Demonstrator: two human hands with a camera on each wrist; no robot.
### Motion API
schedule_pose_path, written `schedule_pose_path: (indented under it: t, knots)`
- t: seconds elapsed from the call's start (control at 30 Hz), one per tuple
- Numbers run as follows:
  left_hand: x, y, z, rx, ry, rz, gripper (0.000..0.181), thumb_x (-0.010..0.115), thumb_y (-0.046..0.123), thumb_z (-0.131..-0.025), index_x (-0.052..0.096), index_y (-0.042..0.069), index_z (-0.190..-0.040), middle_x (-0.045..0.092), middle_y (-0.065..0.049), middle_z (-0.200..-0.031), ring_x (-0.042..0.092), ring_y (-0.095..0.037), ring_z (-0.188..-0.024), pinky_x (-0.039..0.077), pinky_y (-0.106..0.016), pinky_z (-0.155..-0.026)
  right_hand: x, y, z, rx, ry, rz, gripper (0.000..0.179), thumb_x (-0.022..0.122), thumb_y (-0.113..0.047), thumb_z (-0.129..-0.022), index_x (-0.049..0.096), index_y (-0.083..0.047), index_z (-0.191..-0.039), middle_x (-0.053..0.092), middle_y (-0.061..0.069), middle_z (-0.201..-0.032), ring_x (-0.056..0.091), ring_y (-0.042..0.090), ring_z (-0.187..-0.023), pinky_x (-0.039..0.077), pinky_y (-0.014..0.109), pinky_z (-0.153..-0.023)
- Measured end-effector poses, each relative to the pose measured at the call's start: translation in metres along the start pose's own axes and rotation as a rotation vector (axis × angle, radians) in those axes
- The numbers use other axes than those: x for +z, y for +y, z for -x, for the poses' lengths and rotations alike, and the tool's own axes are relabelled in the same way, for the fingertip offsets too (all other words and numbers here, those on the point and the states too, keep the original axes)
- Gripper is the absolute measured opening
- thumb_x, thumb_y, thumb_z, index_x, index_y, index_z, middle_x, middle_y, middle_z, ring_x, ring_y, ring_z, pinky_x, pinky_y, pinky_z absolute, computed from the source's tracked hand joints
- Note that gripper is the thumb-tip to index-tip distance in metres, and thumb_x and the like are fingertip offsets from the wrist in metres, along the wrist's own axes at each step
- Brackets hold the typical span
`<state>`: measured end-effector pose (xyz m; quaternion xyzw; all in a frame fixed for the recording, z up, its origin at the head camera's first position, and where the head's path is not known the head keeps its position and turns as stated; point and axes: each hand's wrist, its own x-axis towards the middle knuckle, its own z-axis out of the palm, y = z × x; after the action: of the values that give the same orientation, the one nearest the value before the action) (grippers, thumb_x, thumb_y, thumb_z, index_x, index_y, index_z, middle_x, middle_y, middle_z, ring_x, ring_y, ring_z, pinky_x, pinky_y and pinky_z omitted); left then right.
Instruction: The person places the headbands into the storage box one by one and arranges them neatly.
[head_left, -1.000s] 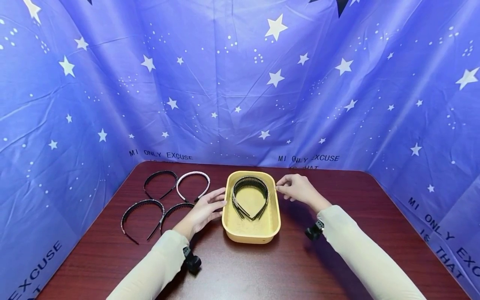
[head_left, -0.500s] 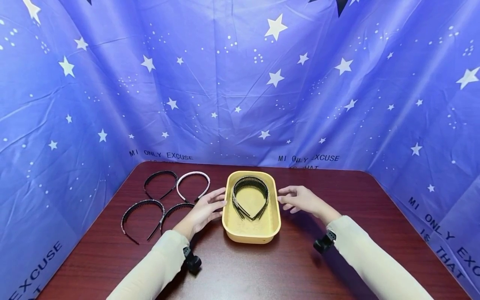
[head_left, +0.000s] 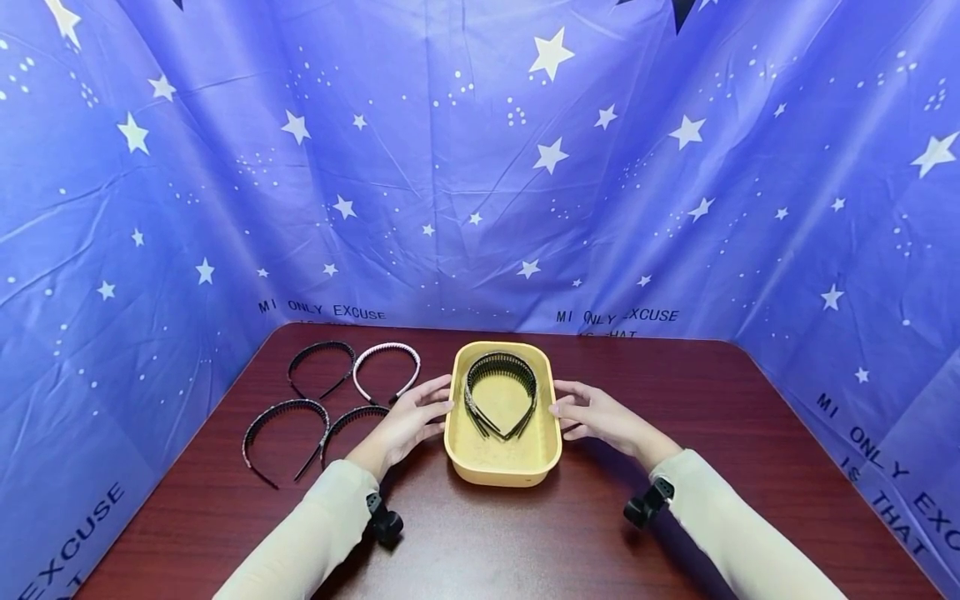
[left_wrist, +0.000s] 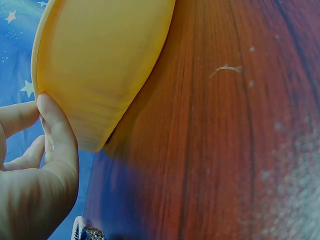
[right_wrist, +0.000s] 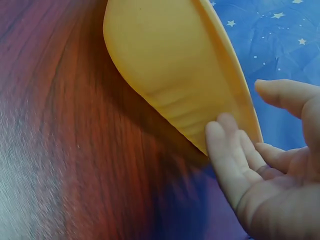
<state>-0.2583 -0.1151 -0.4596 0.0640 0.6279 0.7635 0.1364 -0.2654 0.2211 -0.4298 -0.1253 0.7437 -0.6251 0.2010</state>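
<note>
A yellow plastic tub (head_left: 501, 474) stands on the table, with dark toothed headbands (head_left: 501, 363) nested inside; their exact number cannot be made out. Against its left side rests my left hand (head_left: 407, 423), fingers extended; the left wrist view shows the thumb (left_wrist: 55, 122) touching the wall close to the rim. On the opposite side is my right hand (head_left: 606, 419), with loosely extended fingers at the tub. From the right wrist view, its fingertips (right_wrist: 216, 132) are by the tub's outer wall and the thumb (right_wrist: 282, 94) stands apart from the rim.
Left of the tub lie a pink-and-white headband (head_left: 387, 347), a black headband (head_left: 321, 345) and two sparkly black headbands (head_left: 285, 405), one partly behind my left hand. A blue star-printed cloth (head_left: 480, 167) encloses the brown table (head_left: 465, 550) at the back and sides.
My right hand has come down along the tub's right side from near its upper rim toward the middle. The left hand, tub and headbands have stayed put.
</note>
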Motion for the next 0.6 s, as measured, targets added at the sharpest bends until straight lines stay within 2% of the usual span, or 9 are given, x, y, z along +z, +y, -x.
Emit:
schedule_pose_path:
  t: [0.2, 0.6]
  knots:
    - [0.001, 0.001, 0.001, -0.002, -0.002, 0.004, 0.059, 0.059, 0.002, -0.098, 0.037, 0.003, -0.153, 0.046, -0.024, -0.143, 0.058, -0.024, -0.111, 0.054, -0.029, -0.083, 0.004, 0.007, 0.0, -0.044, -0.026, -0.092, 0.066, 0.056, -0.005, -0.099, 0.021, 0.011, -0.153, 0.057, 0.022, -0.112, 0.066, 0.021, -0.087, 0.058, 0.034, -0.076]
    - [0.002, 0.003, 0.001, -0.003, 0.002, -0.004, 0.059, 0.059, 0.002, -0.098, 0.038, 0.002, -0.152, 0.048, -0.024, -0.141, 0.059, -0.021, -0.107, 0.054, -0.03, -0.081, 0.013, 0.013, 0.002, -0.086, 0.039, -0.167, 0.064, 0.054, 0.001, -0.097, 0.022, 0.012, -0.152, 0.057, 0.017, -0.101, 0.061, 0.016, -0.078, 0.058, 0.031, -0.074]
